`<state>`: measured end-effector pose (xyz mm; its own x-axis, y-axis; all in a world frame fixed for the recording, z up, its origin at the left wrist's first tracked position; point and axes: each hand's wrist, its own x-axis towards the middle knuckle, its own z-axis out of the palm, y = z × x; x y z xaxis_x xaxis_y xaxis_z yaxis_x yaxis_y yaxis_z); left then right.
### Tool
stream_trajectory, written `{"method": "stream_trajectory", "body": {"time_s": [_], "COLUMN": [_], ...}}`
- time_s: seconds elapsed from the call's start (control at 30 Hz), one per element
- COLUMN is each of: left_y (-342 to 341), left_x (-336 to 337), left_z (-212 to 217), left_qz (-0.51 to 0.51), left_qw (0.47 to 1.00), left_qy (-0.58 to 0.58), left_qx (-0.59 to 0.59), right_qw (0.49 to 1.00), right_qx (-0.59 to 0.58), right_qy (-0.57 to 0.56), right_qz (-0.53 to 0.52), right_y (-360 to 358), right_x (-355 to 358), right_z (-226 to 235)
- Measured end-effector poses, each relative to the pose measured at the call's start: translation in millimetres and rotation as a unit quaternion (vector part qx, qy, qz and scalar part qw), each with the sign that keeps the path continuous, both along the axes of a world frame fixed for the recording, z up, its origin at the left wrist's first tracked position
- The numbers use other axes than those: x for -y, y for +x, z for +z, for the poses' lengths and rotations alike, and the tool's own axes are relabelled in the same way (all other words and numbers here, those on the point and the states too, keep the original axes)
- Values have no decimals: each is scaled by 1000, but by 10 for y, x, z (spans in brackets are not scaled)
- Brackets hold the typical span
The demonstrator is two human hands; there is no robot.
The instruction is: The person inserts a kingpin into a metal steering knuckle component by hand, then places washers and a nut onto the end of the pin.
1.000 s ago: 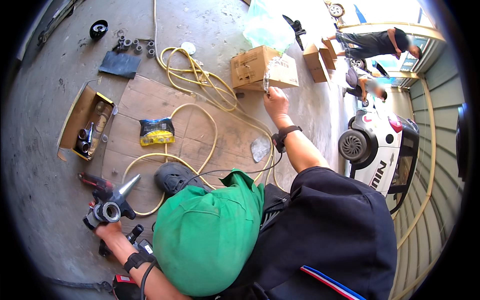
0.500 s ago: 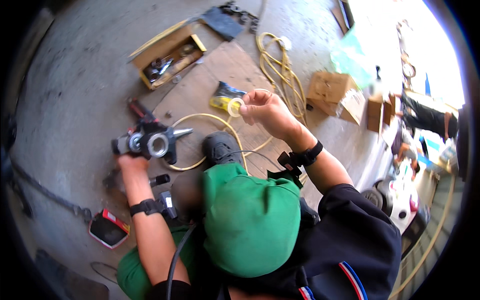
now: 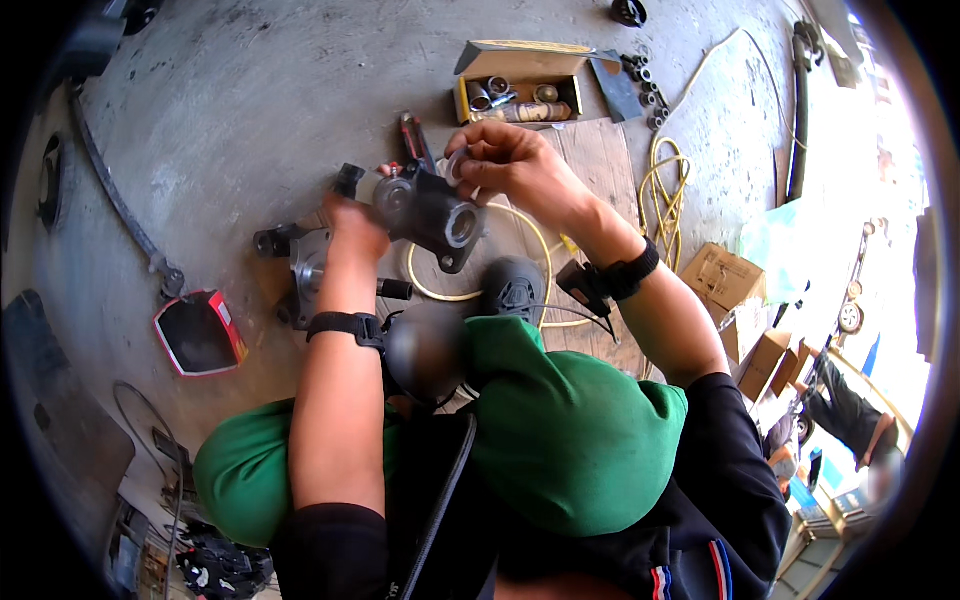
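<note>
My left hand [image 3: 355,226] grips a dark metal casting [image 3: 432,226] with round bores, perhaps a steering knuckle, and holds it up off the floor. One bore faces me at the casting's right end, beside a flange with a small hole. Between the thumb and fingers of my right hand [image 3: 518,172] is a pale thin ring [image 3: 456,166], held close to the casting's upper right side. My left fingers are partly hidden by motion blur and the casting. A second metal part with a shaft [image 3: 308,266] lies on the floor just below my left wrist.
Ahead stands an open cardboard box [image 3: 572,95] of metal parts, with small dark rings [image 3: 648,88] to its right. A yellow hose [image 3: 660,195] coils on cardboard [image 3: 602,160]. A red-edged tray [image 3: 240,345] lies left, cartons [image 3: 722,275] right. Another person [image 3: 845,410] is at far right.
My right hand has brought the pale ring left to the casting, which my left hand has turned and moved. The view has shifted, so floor items sit elsewhere in the picture.
</note>
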<state>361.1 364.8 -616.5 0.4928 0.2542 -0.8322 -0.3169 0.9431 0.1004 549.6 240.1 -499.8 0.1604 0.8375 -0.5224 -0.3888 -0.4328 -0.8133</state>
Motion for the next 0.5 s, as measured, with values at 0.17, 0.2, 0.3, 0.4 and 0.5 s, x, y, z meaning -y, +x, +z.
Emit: {"method": "stream_trajectory", "body": {"time_s": [0.17, 0.2, 0.3, 0.4, 0.5], "left_y": [-67, -87, -67, -51, -76], "left_x": [34, 33, 45, 56, 60], "left_z": [-89, -121, -137, -91, -267], "left_qz": [-10, -15, 12, 15, 34], "left_qw": [998, 995, 998, 995, 997], "left_qy": [59, 78, 65, 96, 64], "left_qx": [35, 58, 19, -14, 10], "right_qw": [983, 975, 933, 866, 804], "right_qx": [124, 153, 269, 392, 462], "right_qy": [1, -9, -7, -52, -71], "right_qz": [133, 161, 238, 306, 368], "right_y": [-99, -114, -136, -202, -262], "right_x": [-360, -422, -599, -751, -840], "right_z": [-13, -8, -12, 146, -60]}}
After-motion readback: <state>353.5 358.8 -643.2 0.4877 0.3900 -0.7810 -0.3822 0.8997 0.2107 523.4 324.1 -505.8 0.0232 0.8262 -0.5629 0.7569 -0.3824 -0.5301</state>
